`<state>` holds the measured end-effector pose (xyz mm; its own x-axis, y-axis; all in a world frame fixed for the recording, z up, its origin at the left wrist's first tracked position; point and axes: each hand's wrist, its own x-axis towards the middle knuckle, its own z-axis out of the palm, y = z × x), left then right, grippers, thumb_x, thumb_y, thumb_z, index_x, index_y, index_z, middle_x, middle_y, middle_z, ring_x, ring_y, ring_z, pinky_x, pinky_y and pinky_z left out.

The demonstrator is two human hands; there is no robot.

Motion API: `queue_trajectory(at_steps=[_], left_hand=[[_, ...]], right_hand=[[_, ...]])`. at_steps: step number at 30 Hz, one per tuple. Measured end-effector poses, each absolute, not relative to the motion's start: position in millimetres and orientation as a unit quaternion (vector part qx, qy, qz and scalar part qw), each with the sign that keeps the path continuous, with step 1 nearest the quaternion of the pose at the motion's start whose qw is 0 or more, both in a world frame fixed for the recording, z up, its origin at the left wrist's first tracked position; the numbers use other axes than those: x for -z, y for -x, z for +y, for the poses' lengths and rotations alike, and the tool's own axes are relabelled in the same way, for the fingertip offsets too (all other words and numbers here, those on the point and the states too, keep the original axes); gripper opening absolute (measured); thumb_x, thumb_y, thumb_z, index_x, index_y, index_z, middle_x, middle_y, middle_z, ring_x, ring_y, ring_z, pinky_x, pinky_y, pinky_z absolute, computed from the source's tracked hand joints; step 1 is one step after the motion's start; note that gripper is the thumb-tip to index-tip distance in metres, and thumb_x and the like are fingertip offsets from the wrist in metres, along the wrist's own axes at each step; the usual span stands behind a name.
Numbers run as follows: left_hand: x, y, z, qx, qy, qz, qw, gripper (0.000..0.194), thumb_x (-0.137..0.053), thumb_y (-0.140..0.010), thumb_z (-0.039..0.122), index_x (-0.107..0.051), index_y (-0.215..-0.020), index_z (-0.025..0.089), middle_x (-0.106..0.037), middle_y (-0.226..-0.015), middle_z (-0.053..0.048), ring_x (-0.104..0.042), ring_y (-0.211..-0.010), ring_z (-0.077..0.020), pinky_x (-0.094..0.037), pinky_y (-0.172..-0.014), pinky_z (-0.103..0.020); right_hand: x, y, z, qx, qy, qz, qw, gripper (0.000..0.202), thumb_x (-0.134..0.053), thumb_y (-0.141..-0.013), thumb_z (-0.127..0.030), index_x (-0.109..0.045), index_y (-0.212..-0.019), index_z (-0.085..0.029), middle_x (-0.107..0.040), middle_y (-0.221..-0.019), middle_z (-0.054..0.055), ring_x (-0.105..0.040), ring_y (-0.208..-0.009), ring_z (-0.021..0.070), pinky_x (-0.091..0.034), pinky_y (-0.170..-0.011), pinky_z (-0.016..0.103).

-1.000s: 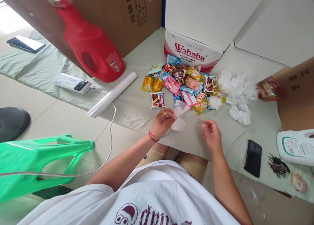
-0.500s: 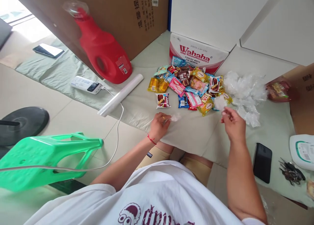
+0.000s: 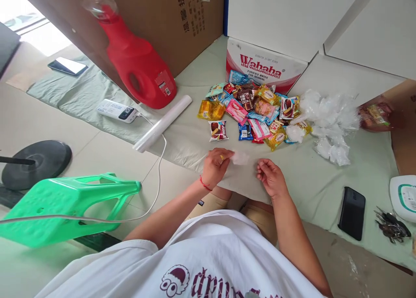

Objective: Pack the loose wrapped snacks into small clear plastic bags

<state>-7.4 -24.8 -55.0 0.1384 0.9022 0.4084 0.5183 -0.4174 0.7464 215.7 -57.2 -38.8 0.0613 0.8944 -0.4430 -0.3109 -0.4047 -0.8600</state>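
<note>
My left hand pinches a small clear plastic piece over the front edge of the green cloth. To its right, my right hand has its fingers curled together; whether anything thin is between them is too small to tell. One brown-and-white snack packet lies by itself beyond my left hand. Behind it and to the right is a pile of wrapped snacks, with crumpled clear plastic to the right of the pile. A small clear wad rests at the pile's right front.
A Wahaha carton stands behind the pile. To the left are a red jug, a plastic roll, a power bank with its cable and a green stool. A black phone and keys lie at the right.
My right hand has moved left, from near the crumpled plastic to beside my left hand. The small clear wad now lies at the pile. My left hand shifted slightly right with its plastic piece.
</note>
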Motion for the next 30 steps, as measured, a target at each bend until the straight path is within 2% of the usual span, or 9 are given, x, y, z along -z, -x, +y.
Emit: queue_trajectory(at_steps=[3,5,11,16,20,23,26,28,30], left_hand=[[53.8,2.4,-28.7,-0.414,-0.771,0.447,0.185,0.022,-0.058,-0.097,0.025,-0.08,-0.101,0.025,-0.081,-0.102,-0.007,-0.072,-0.105,-0.0235,-0.05,-0.097,-0.042],[51.7,-3.6,-31.7,-0.427,-0.77,0.421,0.216,0.021,-0.059,-0.096,0.025,-0.08,-0.099,0.025,-0.081,-0.102,-0.007,-0.073,-0.101,-0.0224,-0.051,-0.096,-0.041],[50.0,-6.0,-28.5,-0.493,-0.556,0.404,0.534,0.011,-0.075,-0.083,0.028,-0.081,-0.091,0.022,-0.08,-0.111,-0.009,-0.073,-0.105,-0.0237,-0.056,-0.095,-0.038],[53.9,-1.2,-16.0,-0.534,-0.245,0.399,0.704,0.023,-0.09,-0.064,0.026,-0.075,-0.081,0.021,-0.079,-0.09,-0.002,-0.072,-0.081,-0.0162,-0.057,-0.079,-0.03],[47.3,-5.8,-12.5,-0.526,-0.247,0.375,0.722,0.024,-0.09,-0.063,0.024,-0.073,-0.08,0.019,-0.078,-0.086,-0.002,-0.072,-0.082,-0.0163,-0.056,-0.08,-0.03],[39.1,-15.1,-12.5,-0.494,-0.326,0.354,0.724,0.024,-0.089,-0.064,0.027,-0.076,-0.082,0.017,-0.079,-0.093,-0.007,-0.073,-0.094,-0.0225,-0.055,-0.09,-0.036],[34.6,-26.9,-14.4,-0.497,-0.368,0.379,0.688,0.031,-0.087,-0.067,0.031,-0.075,-0.092,0.018,-0.076,-0.112,-0.009,-0.069,-0.108,-0.0249,-0.053,-0.092,-0.036],[34.3,-35.2,-19.0,-0.519,-0.352,0.452,0.635,0.035,-0.081,-0.076,0.041,-0.071,-0.103,0.02,-0.072,-0.119,-0.008,-0.066,-0.112,-0.0235,-0.053,-0.087,-0.033],[35.4,-43.4,-26.1,-0.514,-0.352,0.519,0.585,0.036,-0.072,-0.084,0.05,-0.066,-0.105,0.022,-0.071,-0.117,-0.008,-0.066,-0.109,-0.0219,-0.053,-0.081,-0.03]], right_hand=[[30.5,-213.7,-60.3,-0.656,0.537,-0.278,0.451,0.051,-0.086,-0.067,-0.061,-0.069,-0.098,-0.024,-0.067,-0.089,0.001,-0.059,-0.073,0.014,-0.05,-0.051,0.022],[27.0,-211.3,-59.0,-0.659,0.543,-0.292,0.432,0.05,-0.091,-0.062,-0.055,-0.068,-0.092,-0.023,-0.064,-0.081,-0.001,-0.056,-0.067,0.0119,-0.05,-0.05,0.022],[32.0,-238.7,-59.3,-0.618,0.571,-0.245,0.482,0.045,-0.093,-0.058,-0.047,-0.062,-0.078,-0.021,-0.049,-0.066,-0.006,-0.039,-0.054,0.0064,-0.026,-0.039,0.016],[37.3,-258.4,-76.8,-0.603,0.565,-0.255,0.503,0.043,-0.091,-0.062,-0.047,-0.061,-0.078,-0.021,-0.052,-0.07,-0.004,-0.039,-0.056,0.0071,-0.03,-0.043,0.017],[34.9,-258.1,-83.4,-0.49,0.598,-0.335,0.538,0.037,-0.08,-0.078,-0.055,-0.068,-0.093,-0.024,-0.064,-0.089,0.002,-0.057,-0.078,0.0137,-0.05,-0.064,0.024],[33.0,-251.7,-79.6,-0.496,0.579,-0.445,0.47,0.048,-0.078,-0.08,-0.057,-0.069,-0.116,-0.025,-0.07,-0.113,0.008,-0.063,-0.102,0.0204,-0.054,-0.081,0.03],[35.2,-240.0,-72.8,-0.534,0.571,-0.493,0.381,0.042,-0.076,-0.08,-0.056,-0.073,-0.103,-0.021,-0.072,-0.09,0.005,-0.063,-0.08,0.0186,-0.052,-0.07,0.029],[37.2,-231.2,-69.5,-0.471,0.619,-0.495,0.386,0.035,-0.07,-0.084,-0.054,-0.072,-0.092,-0.02,-0.07,-0.079,0.002,-0.059,-0.07,0.0163,-0.049,-0.068,0.029],[37.8,-223.3,-68.4,-0.381,0.664,-0.499,0.406,0.03,-0.066,-0.088,-0.05,-0.071,-0.091,-0.02,-0.071,-0.08,0.002,-0.059,-0.069,0.0157,-0.049,-0.071,0.03]])
